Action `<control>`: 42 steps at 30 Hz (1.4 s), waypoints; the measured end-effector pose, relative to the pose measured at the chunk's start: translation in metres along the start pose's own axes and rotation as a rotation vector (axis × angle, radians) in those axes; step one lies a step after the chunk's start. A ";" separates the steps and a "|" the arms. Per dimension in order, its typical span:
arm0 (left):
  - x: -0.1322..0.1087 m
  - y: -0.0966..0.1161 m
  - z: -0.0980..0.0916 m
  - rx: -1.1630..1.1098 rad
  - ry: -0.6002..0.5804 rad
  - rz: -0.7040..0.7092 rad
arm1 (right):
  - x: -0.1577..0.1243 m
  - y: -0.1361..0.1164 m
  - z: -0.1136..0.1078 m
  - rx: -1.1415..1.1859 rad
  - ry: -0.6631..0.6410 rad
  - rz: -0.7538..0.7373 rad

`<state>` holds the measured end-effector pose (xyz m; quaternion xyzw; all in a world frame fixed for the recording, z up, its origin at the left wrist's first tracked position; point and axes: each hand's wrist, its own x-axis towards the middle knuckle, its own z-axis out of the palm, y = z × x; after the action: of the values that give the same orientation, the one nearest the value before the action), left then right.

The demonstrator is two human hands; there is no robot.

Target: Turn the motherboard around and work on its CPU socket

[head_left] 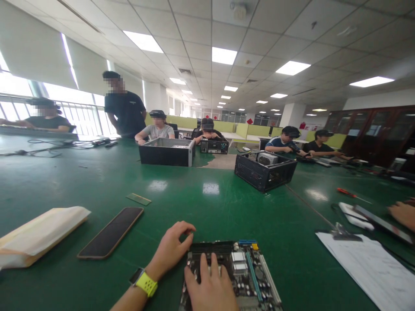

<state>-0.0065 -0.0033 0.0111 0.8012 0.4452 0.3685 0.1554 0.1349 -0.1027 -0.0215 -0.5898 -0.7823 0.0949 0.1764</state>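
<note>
Motherboard (240,276) lay flat on the green table (227,207), at the near edge directly before the wearer, component side up. Left hand (170,250), yellow-banded watch (145,283) on its wrist, was curled with thumb and forefinger pinched at the left end of the long black slot (210,247) along the board's far edge; whether a latch sat between them was too small to tell. Right hand (210,287) lay open and flat on the board, fingers spread, grasping nothing, apparently steadying it.

Judged: work at that slot was in hand, either seating or freeing something; could not tell which. A further move there would call for the board held still and even pressure at the slot end, no twisting.

Nearby: dark phone (110,232) and padded envelope (39,233) to the left, papers (372,268) to the right, red-handled screwdriver (352,194) beyond them. Another person's hand (403,214) at the right edge.
</note>
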 end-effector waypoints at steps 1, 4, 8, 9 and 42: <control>0.000 0.000 0.000 0.005 0.008 0.000 | 0.002 0.001 0.010 -0.010 0.000 0.003; -0.001 0.000 0.000 0.013 0.018 0.004 | 0.007 0.006 0.025 -0.002 0.008 0.018; 0.000 0.002 0.001 0.022 0.013 0.005 | 0.008 0.005 0.029 0.048 -0.025 0.108; 0.000 0.002 0.000 0.026 0.008 0.004 | 0.007 0.005 0.029 0.055 -0.035 0.107; -0.001 0.006 -0.001 0.025 -0.066 -0.021 | 0.026 0.098 -0.095 0.002 0.106 0.022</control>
<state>-0.0043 -0.0075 0.0149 0.8102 0.4525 0.3346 0.1640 0.2525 -0.0551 0.0358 -0.6023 -0.7653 0.0663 0.2170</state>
